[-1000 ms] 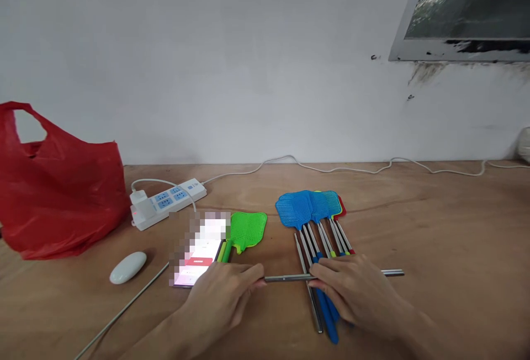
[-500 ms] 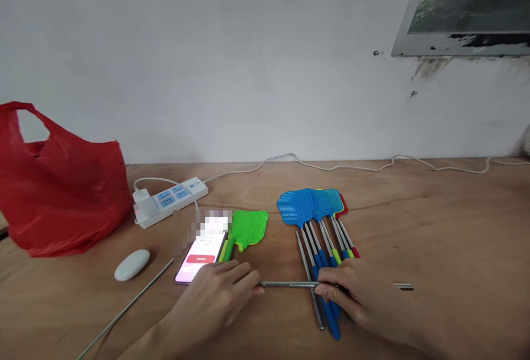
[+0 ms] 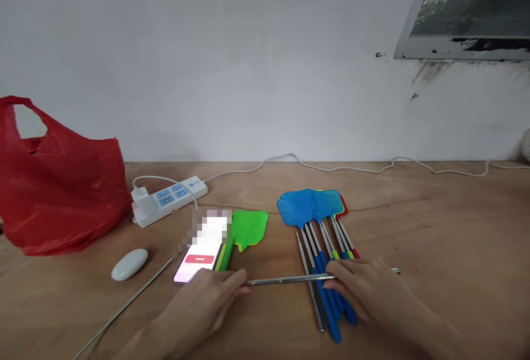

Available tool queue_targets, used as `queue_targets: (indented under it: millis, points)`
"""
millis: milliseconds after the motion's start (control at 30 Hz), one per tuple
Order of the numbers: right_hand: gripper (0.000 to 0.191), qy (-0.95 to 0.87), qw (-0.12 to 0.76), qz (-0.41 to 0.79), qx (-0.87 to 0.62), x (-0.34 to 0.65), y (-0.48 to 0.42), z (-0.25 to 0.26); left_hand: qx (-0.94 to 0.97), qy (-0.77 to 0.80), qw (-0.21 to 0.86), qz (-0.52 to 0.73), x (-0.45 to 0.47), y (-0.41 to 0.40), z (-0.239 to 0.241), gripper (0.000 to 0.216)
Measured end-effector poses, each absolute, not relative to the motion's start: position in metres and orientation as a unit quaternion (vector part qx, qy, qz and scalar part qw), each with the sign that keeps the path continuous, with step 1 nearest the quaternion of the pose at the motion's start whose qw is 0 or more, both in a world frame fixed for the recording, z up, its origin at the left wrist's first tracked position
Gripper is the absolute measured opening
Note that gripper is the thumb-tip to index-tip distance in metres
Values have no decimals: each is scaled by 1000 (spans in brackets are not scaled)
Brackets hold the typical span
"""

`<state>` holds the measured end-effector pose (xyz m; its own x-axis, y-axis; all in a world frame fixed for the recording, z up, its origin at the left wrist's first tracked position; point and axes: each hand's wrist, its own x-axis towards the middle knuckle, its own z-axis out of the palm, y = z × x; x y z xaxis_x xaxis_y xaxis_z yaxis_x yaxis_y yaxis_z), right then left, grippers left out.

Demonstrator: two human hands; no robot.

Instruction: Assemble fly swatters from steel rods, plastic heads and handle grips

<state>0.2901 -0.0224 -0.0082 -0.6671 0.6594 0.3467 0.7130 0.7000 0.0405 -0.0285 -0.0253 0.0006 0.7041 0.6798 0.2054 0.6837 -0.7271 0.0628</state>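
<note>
My left hand (image 3: 205, 302) pinches the left end of a thin metal rod (image 3: 290, 279) that lies crosswise above the table. My right hand (image 3: 366, 292) grips the same rod further right, and its far tip sticks out past my knuckles. Under the rod lies a fanned bundle of fly swatters (image 3: 314, 211) with blue, green and red heads, steel shafts and coloured grips. A single green fly swatter (image 3: 247, 228) lies to the left, beside a lit phone (image 3: 199, 258).
A red plastic bag (image 3: 62, 183) stands at the left. A white power strip (image 3: 168, 200) with a cable runs along the wall. A white oval object (image 3: 129, 264) and another long metal rod (image 3: 124, 310) lie on the wooden table (image 3: 455, 227).
Both hands have shifted the metal rod a little to the left, and its right end sticks out less past my right hand. The swatter bundle has not moved.
</note>
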Motion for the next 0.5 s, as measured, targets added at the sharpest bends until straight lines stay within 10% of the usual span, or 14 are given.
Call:
queue_targets:
  millis: [500]
  points:
    - [35,-907,151,-27,-393,292,-27,-3,-908,-404,-71,-82,-26,-23,4,33]
